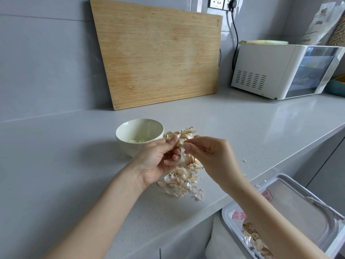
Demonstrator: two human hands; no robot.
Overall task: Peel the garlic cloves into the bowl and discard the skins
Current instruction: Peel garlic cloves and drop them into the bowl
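Observation:
My left hand (158,159) pinches a garlic clove (180,143) between thumb and fingers above the counter. My right hand (209,152) pinches the skin at that clove's right side. A white bowl (128,144) stands just left of the hands and holds a few peeled cloves (139,140). Unpeeled cloves (186,134) lie behind the hands, and more (190,159) lie under them. A heap of papery skins (181,182) covers the counter below my left hand.
A bin lined with a plastic bag (291,200) stands below the counter edge at lower right, with skins (252,234) inside. A wooden cutting board (158,53) leans on the back wall. A white appliance (280,70) sits at the back right.

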